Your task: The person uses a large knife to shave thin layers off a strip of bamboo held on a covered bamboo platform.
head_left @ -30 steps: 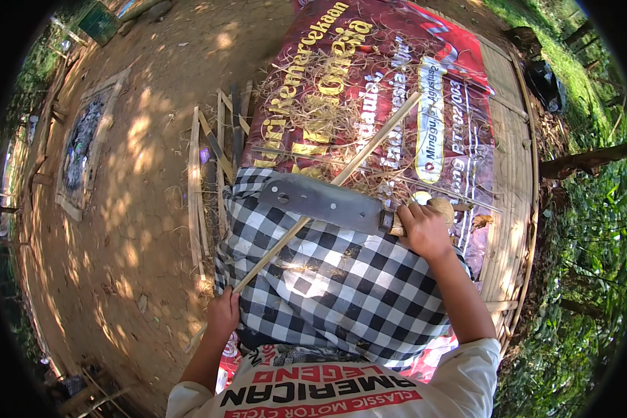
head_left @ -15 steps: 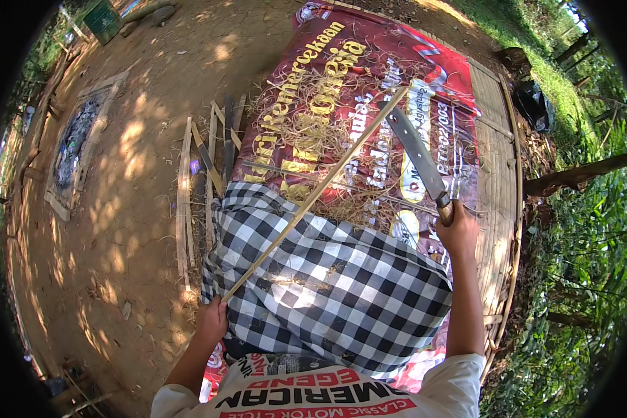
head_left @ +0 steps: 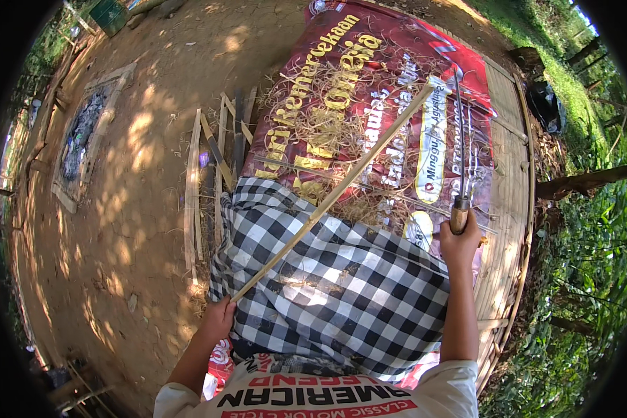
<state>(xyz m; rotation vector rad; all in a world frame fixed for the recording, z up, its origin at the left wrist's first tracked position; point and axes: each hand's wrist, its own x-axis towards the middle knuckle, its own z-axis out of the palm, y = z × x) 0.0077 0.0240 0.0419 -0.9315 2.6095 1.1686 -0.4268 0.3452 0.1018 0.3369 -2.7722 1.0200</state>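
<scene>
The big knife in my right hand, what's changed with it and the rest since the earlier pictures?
The knife swung from across the pale strip, where it pointed left, out to the right; it now points away from you, edge-on. Your right hand moved right with it. Nothing was let go: your left hand still grips the strip close to you, which still slants over the checked cloth.

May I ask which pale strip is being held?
The long strip slanting across the checked cloth: the left hand grips its lower part; no hand touches the others.
</scene>
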